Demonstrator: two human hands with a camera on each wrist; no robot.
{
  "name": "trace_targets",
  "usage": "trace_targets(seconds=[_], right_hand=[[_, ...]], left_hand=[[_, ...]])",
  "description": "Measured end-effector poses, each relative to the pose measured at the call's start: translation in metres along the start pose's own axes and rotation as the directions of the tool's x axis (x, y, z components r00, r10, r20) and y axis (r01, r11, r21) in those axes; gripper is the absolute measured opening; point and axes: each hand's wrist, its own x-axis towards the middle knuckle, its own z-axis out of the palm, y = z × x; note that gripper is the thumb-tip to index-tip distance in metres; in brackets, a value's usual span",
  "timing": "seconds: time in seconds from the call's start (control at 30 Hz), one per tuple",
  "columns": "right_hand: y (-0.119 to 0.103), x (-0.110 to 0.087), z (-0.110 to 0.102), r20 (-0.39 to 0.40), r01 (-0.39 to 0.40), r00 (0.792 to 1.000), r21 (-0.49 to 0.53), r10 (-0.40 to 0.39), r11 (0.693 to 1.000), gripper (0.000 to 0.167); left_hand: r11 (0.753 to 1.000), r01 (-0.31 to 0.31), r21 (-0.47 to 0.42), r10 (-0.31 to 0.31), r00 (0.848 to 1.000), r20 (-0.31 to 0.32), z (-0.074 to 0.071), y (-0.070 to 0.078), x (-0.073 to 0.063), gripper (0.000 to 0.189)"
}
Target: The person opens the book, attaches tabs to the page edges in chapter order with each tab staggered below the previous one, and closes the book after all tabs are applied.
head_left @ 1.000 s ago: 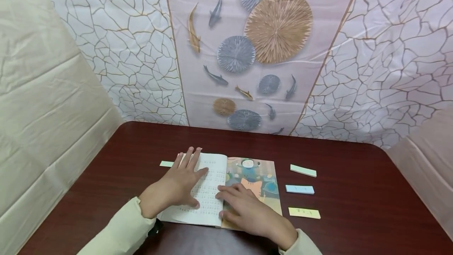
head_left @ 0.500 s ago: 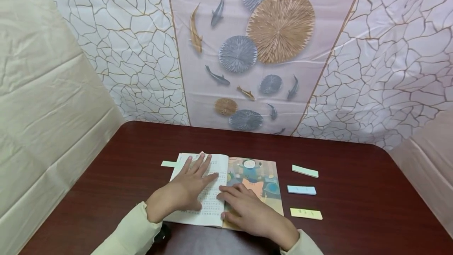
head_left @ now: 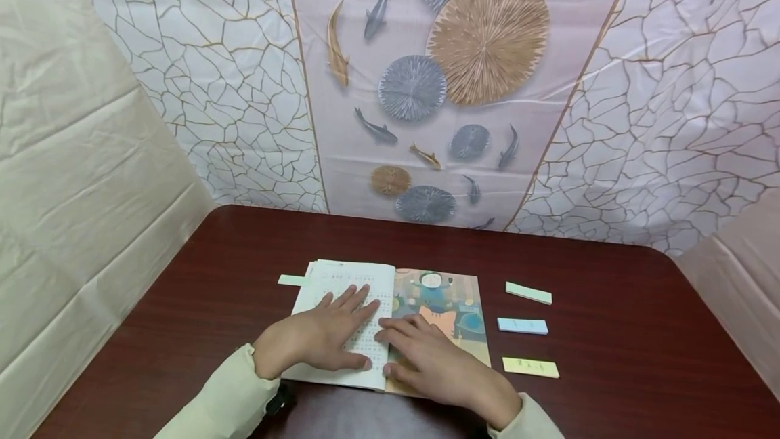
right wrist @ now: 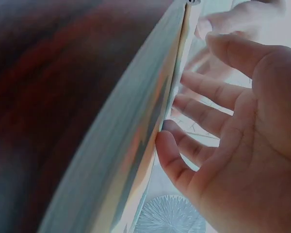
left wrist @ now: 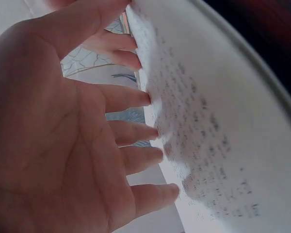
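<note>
An open book [head_left: 332, 280] lies on the dark red-brown table, printed text on its left page and a coloured picture [head_left: 434, 293] on its right page. My left hand [head_left: 323, 334] is spread over the text page, and in the left wrist view its fingertips [left wrist: 155, 132] meet the paper. Near the spine, my right hand [head_left: 435, 364] rests on the picture page with fingers slightly bent; the right wrist view shows its fingertips [right wrist: 167, 138] at the page surface. A pale green paper strip [head_left: 292, 280] sticks out from the book's left edge.
Right of the book lie a pale green pad of sticky notes [head_left: 528, 293], a blue one [head_left: 523, 326] and a yellow one [head_left: 530, 367] with writing on it. Behind the table [head_left: 585, 269] hangs a patterned cloth [head_left: 268, 107].
My left hand has slid from the outer upper part of the text page down and right toward the spine, uncovering the page top. My right hand has stayed nearly in place.
</note>
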Motion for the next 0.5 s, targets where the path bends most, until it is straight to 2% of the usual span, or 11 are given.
trace_targets(seconds=[0.1,0.17,0.23,0.33,0.4,0.5], right_hand=[[0.005,-0.002,-0.007,-0.034,-0.012,0.999,0.049,0.014,0.999,0.043],[0.012,-0.003,-0.012,-0.085,-0.035,0.996,0.064,0.040,0.997,0.044],[0.021,-0.005,-0.018,-0.137,-0.108,0.984,0.050,0.114,0.993,0.050],[0.036,-0.007,-0.028,-0.157,-0.278,0.947,0.030,0.280,0.960,0.069],[0.046,-0.011,-0.034,-0.148,-0.394,0.908,0.020,0.393,0.919,0.085],[0.059,-0.014,-0.041,-0.128,-0.500,0.859,-0.004,0.496,0.866,0.106]], left_hand=[[1.000,-0.001,-0.018,0.000,1.000,-0.018,0.001,-0.001,0.003,0.094],[1.000,0.005,-0.023,-0.005,0.999,-0.035,0.001,0.000,0.004,0.095],[0.999,0.012,-0.030,-0.013,0.999,-0.042,0.002,0.000,0.005,0.096],[0.998,0.033,-0.046,-0.034,0.999,-0.035,0.003,0.003,0.006,0.097],[0.997,0.046,-0.061,-0.048,0.999,-0.026,0.004,0.003,0.007,0.097],[0.995,0.061,-0.074,-0.063,0.998,-0.020,0.005,0.004,0.007,0.098]])
